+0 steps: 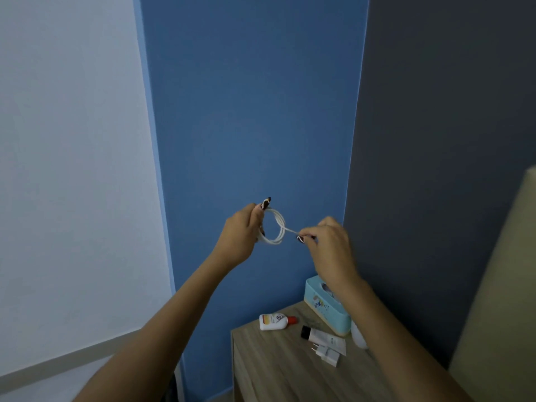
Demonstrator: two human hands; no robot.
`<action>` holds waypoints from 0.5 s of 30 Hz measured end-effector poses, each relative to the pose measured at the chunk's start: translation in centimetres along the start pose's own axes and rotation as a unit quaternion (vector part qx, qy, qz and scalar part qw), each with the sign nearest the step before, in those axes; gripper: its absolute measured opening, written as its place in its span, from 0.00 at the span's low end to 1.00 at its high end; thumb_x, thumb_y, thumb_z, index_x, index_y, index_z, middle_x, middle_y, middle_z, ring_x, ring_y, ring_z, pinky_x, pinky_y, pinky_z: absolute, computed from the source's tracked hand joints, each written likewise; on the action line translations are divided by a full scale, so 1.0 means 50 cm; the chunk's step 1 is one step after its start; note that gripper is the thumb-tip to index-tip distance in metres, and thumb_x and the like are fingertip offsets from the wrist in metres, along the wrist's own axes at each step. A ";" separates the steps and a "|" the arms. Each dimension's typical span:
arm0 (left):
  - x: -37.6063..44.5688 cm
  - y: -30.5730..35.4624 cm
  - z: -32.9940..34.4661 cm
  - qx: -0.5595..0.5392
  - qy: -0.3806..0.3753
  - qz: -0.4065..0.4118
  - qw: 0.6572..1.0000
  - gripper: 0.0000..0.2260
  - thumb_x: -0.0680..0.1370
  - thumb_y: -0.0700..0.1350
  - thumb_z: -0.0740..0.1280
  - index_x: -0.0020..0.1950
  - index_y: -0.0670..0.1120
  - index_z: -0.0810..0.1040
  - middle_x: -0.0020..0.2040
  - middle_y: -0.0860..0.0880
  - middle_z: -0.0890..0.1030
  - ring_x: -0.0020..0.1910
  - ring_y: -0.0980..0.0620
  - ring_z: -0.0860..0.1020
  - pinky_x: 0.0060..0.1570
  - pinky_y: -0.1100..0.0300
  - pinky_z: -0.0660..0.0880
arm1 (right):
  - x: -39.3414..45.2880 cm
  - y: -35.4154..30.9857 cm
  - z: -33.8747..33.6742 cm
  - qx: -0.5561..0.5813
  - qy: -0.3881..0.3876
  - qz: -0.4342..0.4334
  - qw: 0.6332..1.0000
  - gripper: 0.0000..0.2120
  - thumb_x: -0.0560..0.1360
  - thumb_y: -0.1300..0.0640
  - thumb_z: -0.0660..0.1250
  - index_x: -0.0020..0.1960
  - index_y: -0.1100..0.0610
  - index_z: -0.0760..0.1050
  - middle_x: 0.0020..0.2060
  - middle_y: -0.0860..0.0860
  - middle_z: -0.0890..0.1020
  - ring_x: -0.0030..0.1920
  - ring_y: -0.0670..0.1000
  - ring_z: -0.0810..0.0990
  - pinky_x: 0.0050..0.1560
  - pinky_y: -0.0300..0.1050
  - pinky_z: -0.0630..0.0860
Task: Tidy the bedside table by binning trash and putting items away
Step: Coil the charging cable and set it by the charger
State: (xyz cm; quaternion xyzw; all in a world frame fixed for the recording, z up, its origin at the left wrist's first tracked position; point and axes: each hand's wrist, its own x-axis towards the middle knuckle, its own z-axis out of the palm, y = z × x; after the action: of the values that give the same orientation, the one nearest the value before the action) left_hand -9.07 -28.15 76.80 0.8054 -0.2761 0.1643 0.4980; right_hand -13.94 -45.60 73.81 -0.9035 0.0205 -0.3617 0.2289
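Note:
A white cable (276,227) is wound into a small coil, held up in front of the blue wall. My left hand (240,230) grips the coil's left side. My right hand (326,237) pinches the cable's loose end, drawn taut to the right of the coil. Below lies the wooden bedside table (278,369). On it are a white bottle with a red cap (275,322) lying on its side, a white tube with a black cap (323,339), and a white plug adapter (327,355).
A light blue tissue box (324,307) stands at the table's back edge, partly behind my right arm. A white rounded object (358,335) sits beside it, mostly hidden. A beige headboard (504,300) rises at the right. White floor lies to the left.

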 end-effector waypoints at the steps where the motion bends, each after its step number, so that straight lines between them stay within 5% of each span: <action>1: -0.004 -0.002 0.004 -0.018 -0.002 -0.009 1.000 0.17 0.83 0.50 0.52 0.40 0.42 0.70 0.33 0.47 0.74 0.31 0.51 0.71 0.34 0.54 0.71 | -0.004 0.001 0.011 0.063 0.005 0.030 0.998 0.08 0.77 0.61 0.67 0.49 0.56 0.85 0.42 0.53 0.80 0.38 0.53 0.79 0.37 0.48 0.79; 3: -0.009 -0.008 0.015 -0.041 0.005 -0.015 0.999 0.17 0.83 0.50 0.53 0.37 0.46 0.69 0.32 0.48 0.73 0.29 0.52 0.69 0.32 0.58 0.68 | -0.010 -0.009 0.025 0.257 -0.031 0.124 0.958 0.08 0.77 0.63 0.67 0.51 0.59 0.84 0.41 0.54 0.85 0.37 0.52 0.84 0.44 0.49 0.83; 6: -0.017 -0.011 0.024 -0.031 0.017 -0.001 0.999 0.17 0.83 0.51 0.54 0.38 0.44 0.69 0.32 0.47 0.74 0.29 0.52 0.70 0.32 0.58 0.68 | -0.019 -0.032 0.026 0.488 -0.127 0.240 0.829 0.09 0.76 0.66 0.65 0.51 0.61 0.83 0.46 0.57 0.87 0.48 0.54 0.86 0.56 0.51 0.81; 9: -0.021 -0.006 0.025 -0.011 0.042 0.031 0.999 0.18 0.82 0.52 0.54 0.38 0.43 0.69 0.31 0.47 0.73 0.28 0.54 0.69 0.30 0.61 0.67 | -0.022 -0.047 0.010 0.614 -0.185 0.268 0.719 0.12 0.76 0.66 0.61 0.51 0.62 0.82 0.51 0.58 0.85 0.55 0.55 0.84 0.58 0.53 0.79; 15: -0.019 0.001 0.022 0.009 0.060 0.071 0.996 0.18 0.81 0.52 0.56 0.39 0.42 0.70 0.31 0.48 0.75 0.27 0.56 0.69 0.28 0.63 0.68 | -0.019 -0.044 0.011 0.658 -0.181 0.308 0.663 0.09 0.76 0.60 0.68 0.55 0.60 0.79 0.51 0.57 0.85 0.54 0.53 0.83 0.51 0.45 0.78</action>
State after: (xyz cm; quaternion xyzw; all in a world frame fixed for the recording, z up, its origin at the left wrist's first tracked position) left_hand -9.88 -28.86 75.84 0.7767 -0.3012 0.2494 0.4937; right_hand -14.56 -43.23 73.81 -0.5075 0.0126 -0.0191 0.8613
